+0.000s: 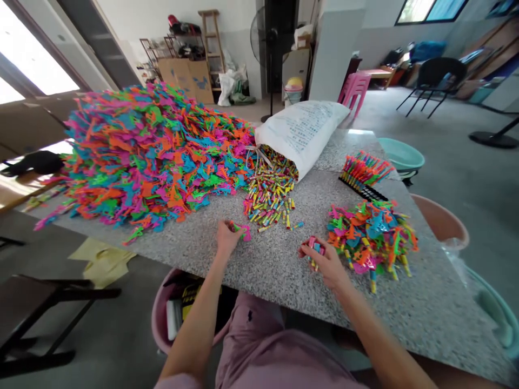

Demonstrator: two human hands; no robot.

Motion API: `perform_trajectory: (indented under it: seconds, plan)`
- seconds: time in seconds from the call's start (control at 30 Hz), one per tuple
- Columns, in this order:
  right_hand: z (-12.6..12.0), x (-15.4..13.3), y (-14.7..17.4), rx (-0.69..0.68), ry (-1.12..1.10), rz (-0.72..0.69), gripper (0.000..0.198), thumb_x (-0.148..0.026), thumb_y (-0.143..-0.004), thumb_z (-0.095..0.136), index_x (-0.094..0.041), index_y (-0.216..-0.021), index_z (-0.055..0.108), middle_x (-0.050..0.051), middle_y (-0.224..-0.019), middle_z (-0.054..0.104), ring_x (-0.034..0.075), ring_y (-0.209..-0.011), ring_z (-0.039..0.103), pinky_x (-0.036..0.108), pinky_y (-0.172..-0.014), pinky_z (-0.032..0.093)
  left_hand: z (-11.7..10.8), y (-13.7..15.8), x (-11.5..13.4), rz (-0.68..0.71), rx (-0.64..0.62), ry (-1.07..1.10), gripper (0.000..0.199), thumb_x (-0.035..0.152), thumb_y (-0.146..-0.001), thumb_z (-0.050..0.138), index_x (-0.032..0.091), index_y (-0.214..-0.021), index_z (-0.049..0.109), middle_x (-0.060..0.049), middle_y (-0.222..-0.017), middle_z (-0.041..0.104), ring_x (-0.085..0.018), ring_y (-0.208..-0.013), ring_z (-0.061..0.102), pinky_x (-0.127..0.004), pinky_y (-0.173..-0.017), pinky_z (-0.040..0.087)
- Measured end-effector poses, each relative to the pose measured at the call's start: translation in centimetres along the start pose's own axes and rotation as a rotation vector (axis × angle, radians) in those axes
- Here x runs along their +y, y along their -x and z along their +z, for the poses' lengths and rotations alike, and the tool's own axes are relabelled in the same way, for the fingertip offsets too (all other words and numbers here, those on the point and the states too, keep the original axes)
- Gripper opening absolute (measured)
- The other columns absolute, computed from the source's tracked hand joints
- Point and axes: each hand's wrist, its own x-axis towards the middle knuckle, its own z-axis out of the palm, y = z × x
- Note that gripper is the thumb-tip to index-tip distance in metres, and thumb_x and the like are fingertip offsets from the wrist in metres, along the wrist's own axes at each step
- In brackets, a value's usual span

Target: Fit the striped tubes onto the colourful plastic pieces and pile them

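Observation:
My left hand (229, 236) is closed on small brightly coloured plastic pieces, pink and green, just above the granite table. My right hand (324, 262) is wrapped round several short patterned tubes (317, 247) in pink, blue and yellow. A spill of the same kind of tubes (270, 197) lies beyond my hands, coming out of a white woven sack (302, 132). To the left rises a large heap of flat coloured plastic pieces (150, 156). Right of my right hand sits a smaller pile of plastic pieces joined to tubes (371, 237).
A black rack (363, 189) with upright coloured pieces stands at the table's (259, 265) right back. Basins, one teal (401, 153) and one pink (440, 219), flank the right edge. A pink tub (160, 319) is below the front edge, and a dark stool (36, 302) at left.

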Motion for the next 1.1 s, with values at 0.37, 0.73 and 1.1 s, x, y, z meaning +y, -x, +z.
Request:
perform_trajectory:
  seconds: [0.37,0.73,1.1]
  plan:
    - [2.8,-1.2,3.5,-0.13,-0.096,-0.003,0.026,-0.038,-0.069,0.076,-0.019,-0.081,0.062,-0.005,-0.062,0.054,0.007,-0.048,0.042,0.018,-0.041,0.032,-2.3,15.6,8.6,-0.142,-0.519,1.152,0.04,0.026,-0.067,0.078,0.019,-0.104,0.063,-0.002,-0.092,0.068,-0.013,-0.081,0.064,-0.024,-0.075,0.049]
    - [0.0,-3.0,6.2,0.124,-0.033,-0.142,0.032,-0.046,-0.075,0.071,-0.018,-0.087,0.062,-0.001,-0.065,0.056,0.008,-0.048,0.042,0.02,-0.04,0.033,-2.8,17.1,11.1,-0.017,-0.551,0.94,0.025,0.037,-0.074,0.073,0.018,-0.081,0.058,0.002,-0.069,0.064,-0.012,-0.064,0.061,-0.024,-0.064,0.052]
    - [-0.6,-4.0,6.5,0.029,0.253,-0.253,0.022,-0.04,-0.078,0.067,-0.018,-0.081,0.066,-0.001,-0.068,0.057,0.012,-0.061,0.049,0.024,-0.057,0.04,-3.1,17.6,12.0,0.228,-0.447,0.725,0.019,0.034,-0.079,0.067,0.019,-0.075,0.055,0.002,-0.065,0.057,-0.011,-0.061,0.053,-0.021,-0.058,0.043]
